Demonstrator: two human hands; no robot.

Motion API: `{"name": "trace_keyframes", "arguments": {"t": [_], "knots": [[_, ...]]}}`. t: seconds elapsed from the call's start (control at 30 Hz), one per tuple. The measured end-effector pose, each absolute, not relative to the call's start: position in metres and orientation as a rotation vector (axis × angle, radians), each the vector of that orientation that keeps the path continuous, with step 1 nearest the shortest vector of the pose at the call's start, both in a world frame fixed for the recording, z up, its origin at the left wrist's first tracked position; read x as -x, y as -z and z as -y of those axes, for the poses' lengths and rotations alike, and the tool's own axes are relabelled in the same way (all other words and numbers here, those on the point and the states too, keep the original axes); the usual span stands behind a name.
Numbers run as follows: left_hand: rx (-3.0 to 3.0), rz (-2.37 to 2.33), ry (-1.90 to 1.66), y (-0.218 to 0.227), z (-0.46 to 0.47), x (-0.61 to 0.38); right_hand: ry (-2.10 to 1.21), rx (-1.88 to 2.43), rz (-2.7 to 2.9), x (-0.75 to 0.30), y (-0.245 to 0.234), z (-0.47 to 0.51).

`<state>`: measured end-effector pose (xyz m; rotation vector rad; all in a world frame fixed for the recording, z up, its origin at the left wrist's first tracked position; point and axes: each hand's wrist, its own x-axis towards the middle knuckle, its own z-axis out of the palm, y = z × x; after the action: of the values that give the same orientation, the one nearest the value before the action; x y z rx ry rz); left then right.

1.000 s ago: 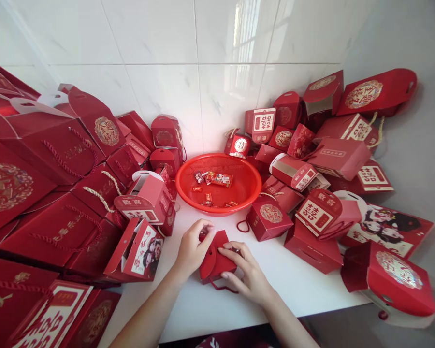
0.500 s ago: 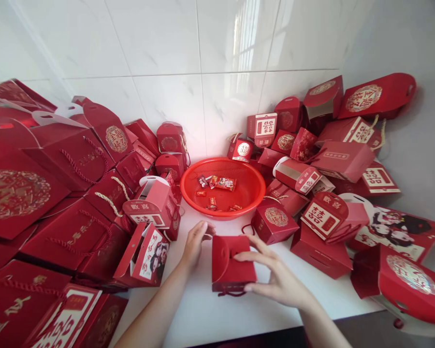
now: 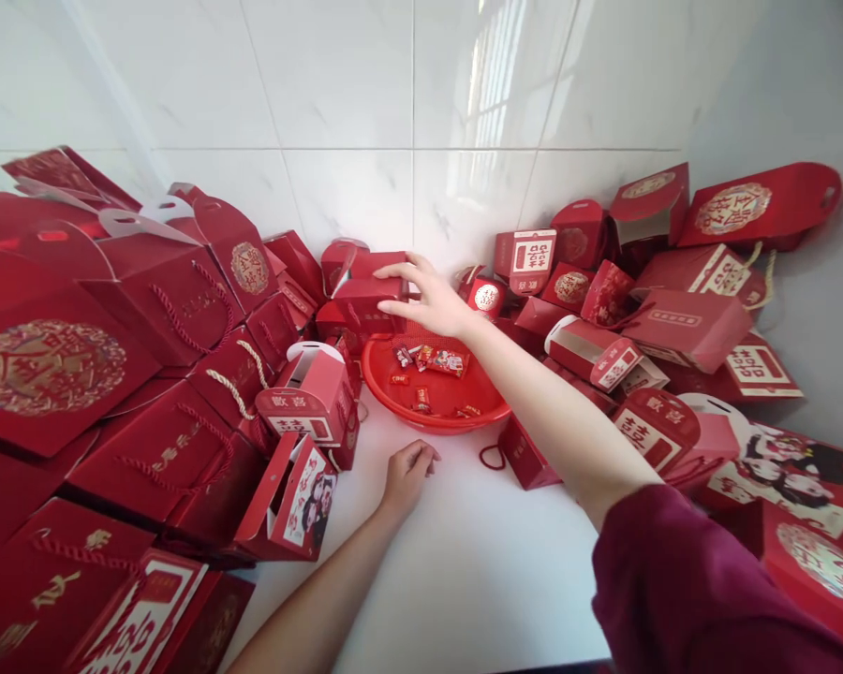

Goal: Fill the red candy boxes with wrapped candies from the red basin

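My right hand (image 3: 430, 298) reaches far back over the red plastic basket (image 3: 386, 379) and grips a small red gift box (image 3: 367, 290), holding it against the pile of boxes by the tiled wall. My left hand (image 3: 407, 471) rests on the white tabletop in front of the basket, fingers loosely curled, holding nothing. The basket holds several wrapped candies (image 3: 432, 360).
Red gift boxes and rope-handled bags are piled on the left (image 3: 183, 309) and on the right (image 3: 681, 323) of the white table (image 3: 464, 571). A box with a printed couple (image 3: 302, 487) stands near my left hand. A tiled wall is behind.
My right hand lifted the small red box from the table in front of me and carried it back to the pile behind the basket. My left hand let go and stayed on the table.
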<state>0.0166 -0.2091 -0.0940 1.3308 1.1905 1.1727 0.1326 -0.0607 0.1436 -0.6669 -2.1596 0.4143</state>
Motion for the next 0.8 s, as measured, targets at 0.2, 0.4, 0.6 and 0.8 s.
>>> {"name": "trace_keyframes", "arguments": {"t": [0.2,0.4,0.6,0.8], "knots": [[-1.417,-1.212,-1.103,0.089,0.214,-0.015,-0.354,0.665,2.102,-0.057,-0.138,0.008],[-1.454,-1.223,-1.067,0.086,0.217,-0.016,-0.347,0.976,2.095,-0.018,-0.11,-0.004],[-1.479,-1.22,-1.043,0.086,0.215,-0.016,-0.434,1.079,2.01,-0.014,-0.113,0.008],[-1.519,-1.201,-1.036,0.087,0.21,-0.014,-0.466,1.16,1.997,-0.055,-0.108,0.077]]}}
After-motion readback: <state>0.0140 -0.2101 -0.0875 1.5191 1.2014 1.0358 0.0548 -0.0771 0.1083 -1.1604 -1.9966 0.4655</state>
